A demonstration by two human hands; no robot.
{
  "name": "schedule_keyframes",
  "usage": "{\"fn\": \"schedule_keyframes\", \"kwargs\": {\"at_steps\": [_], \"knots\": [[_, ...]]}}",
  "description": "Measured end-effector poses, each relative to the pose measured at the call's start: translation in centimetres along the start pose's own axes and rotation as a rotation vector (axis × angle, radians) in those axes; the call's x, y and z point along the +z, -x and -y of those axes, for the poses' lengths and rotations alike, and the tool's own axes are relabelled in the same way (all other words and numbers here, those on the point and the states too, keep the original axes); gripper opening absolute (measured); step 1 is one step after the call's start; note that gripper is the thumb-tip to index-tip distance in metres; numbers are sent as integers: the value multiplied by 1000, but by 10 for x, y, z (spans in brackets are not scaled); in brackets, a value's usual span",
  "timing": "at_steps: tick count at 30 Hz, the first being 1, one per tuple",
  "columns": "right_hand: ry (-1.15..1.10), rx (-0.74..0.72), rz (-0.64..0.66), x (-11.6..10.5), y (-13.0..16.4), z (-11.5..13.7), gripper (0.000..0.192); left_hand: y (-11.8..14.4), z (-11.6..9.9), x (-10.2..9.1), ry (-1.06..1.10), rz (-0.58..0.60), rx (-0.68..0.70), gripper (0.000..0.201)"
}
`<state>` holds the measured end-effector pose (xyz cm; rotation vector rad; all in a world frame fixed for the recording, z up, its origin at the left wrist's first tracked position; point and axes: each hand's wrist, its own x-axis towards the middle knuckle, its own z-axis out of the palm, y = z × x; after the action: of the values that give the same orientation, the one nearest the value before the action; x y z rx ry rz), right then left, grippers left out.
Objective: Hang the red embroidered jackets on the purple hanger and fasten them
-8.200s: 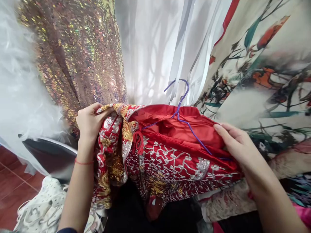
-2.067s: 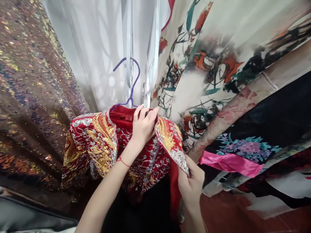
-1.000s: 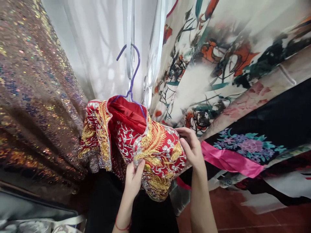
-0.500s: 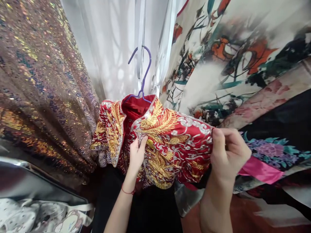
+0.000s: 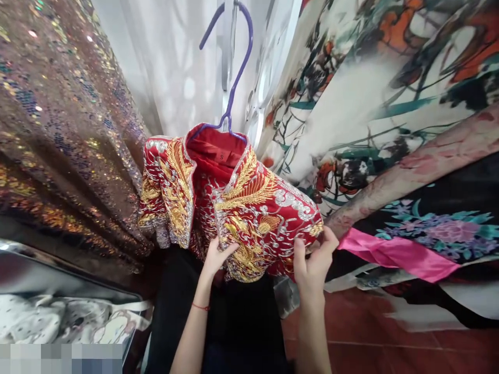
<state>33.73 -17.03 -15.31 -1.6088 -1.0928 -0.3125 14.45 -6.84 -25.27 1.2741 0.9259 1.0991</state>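
Two hands, left hand and right hand, pinch red jacket hem above red-tiled floor

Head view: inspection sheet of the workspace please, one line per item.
Surface: red tiled floor at lower right; no table in view.
Job's things: red embroidered jacket with gold and silver thread, hung on a purple hanger; small label inside the collar.
Clutter: dark case at lower left, with pale printed fabric below it.
Hands: left hand grips the jacket's front edge near the hem; right hand holds the lower edge of the jacket's right side.
Cables: nothing seen.
Surroundings: sequinned fabric at left, white sheer fabric behind, floral printed fabric and a pink satin band at right.
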Motion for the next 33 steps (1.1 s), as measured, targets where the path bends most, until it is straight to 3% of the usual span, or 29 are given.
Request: {"fn": "schedule_keyframes", "kwargs": {"at_steps": [2, 4, 10, 12, 15, 20, 23, 28, 30, 33], "knots": [[44, -5, -7, 1, 6, -3, 47, 8, 11, -5, -20, 80, -41, 41], [106, -41, -58, -1, 4, -1, 27, 9, 14, -10, -30, 55, -46, 41], [211, -98, -358, -20, -11, 18, 27, -22, -13, -16, -103, -253, 56, 38], [222, -71, -393, -21, -8, 20, 28, -34, -16, -15, -163, -352, 96, 38], [214, -11, -276, -6, 2, 11, 35, -48, -4, -12, -213, -422, 87, 40], [128, 92, -62, 43, 16, -25, 50, -61, 29, -16, -265, -467, 2, 40], [159, 128, -53, 59, 18, -36, 54, -58, 34, -21, -304, -465, -13, 39], [286, -22, -277, 54, 24, -13, 63, -17, 32, -29, -416, -433, 37, 40], [328, -138, -276, 51, 30, 7, 67, 6, 31, -36, -499, -321, 92, 42], [347, -360, -97, 55, 35, 39, 66, 29, 24, -51, -565, -89, 152, 28]]}}
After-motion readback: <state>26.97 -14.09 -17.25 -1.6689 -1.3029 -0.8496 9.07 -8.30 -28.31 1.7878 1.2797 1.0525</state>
